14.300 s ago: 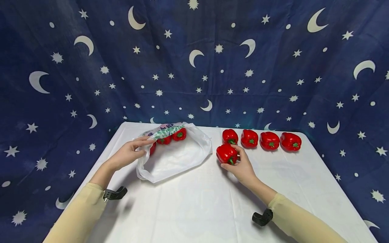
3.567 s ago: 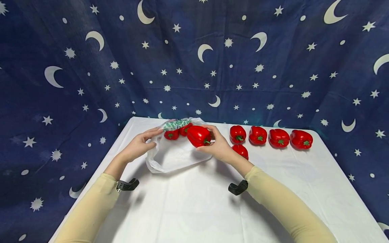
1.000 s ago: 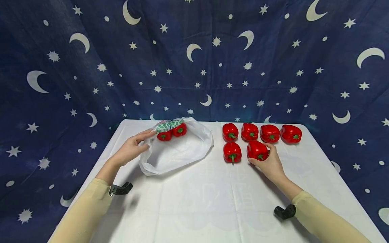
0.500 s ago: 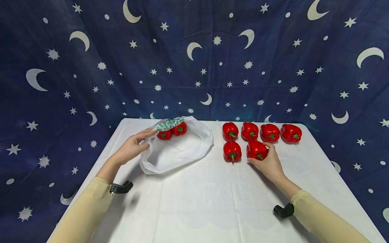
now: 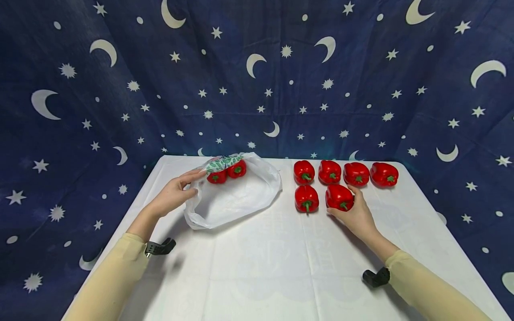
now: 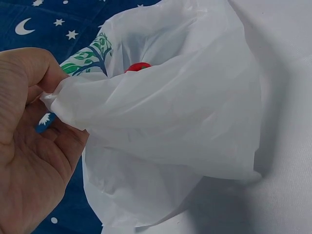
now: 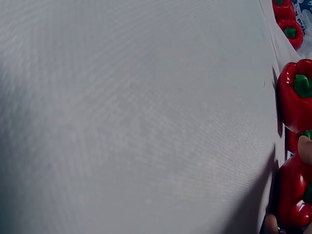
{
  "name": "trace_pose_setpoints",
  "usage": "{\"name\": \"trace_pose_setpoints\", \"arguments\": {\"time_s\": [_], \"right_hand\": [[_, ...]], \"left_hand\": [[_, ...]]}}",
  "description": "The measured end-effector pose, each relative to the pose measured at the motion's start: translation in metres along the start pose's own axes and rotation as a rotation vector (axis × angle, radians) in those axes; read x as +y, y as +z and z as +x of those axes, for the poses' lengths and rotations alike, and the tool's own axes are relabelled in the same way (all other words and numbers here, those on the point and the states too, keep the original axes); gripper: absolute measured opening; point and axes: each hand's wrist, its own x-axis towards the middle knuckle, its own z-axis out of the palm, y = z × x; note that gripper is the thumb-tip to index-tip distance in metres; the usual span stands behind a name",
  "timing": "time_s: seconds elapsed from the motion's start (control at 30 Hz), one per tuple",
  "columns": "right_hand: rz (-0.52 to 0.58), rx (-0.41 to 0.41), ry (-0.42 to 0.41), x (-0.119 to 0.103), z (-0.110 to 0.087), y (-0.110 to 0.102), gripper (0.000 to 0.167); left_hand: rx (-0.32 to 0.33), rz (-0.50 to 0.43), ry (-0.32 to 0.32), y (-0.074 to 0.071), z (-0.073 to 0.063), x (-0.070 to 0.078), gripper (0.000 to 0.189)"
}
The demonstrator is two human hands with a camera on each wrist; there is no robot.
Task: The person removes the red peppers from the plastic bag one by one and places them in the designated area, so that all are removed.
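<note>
A pepper (image 5: 339, 197) is clasped inside the curled right hand (image 5: 356, 218). The bag (image 5: 265, 173) is pinched by the left hand (image 5: 172, 196).

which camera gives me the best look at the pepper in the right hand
The head view: the pepper shows nearly whole, its stem included, gripped by the right hand. The right wrist view cuts it off at the picture's edge; the left wrist view doesn't show it.
</note>
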Motion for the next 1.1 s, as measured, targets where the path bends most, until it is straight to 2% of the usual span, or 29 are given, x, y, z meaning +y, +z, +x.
{"name": "trace_pose_setpoints", "arguments": {"time_s": [0.43,0.67,0.83,0.93,1.03,1.1], "right_hand": [[-0.076,-0.044,0.001,-0.004,0.002,-0.001,0.123],[-0.056,-0.076,0.015,0.000,0.002,-0.005,0.127],[-0.043,-0.051,0.026,-0.003,-0.006,-0.018,0.121],[-0.043,0.028,-0.031,-0.013,-0.013,-0.029,0.107],[-0.050,0.125,-0.147,-0.026,-0.018,-0.038,0.092],[-0.050,0.160,-0.222,-0.038,-0.020,-0.041,0.084]], "left_hand": [[0.032,-0.031,0.015,0.001,0.003,0.001,0.056],[0.060,-0.073,0.025,0.005,0.007,0.005,0.060],[0.082,-0.091,0.042,0.006,0.011,0.007,0.062],[0.095,-0.097,0.039,0.004,0.012,0.009,0.063],[0.106,-0.107,0.034,0.002,0.014,0.012,0.063],[0.118,-0.116,0.035,0.001,0.015,0.013,0.063]]}}
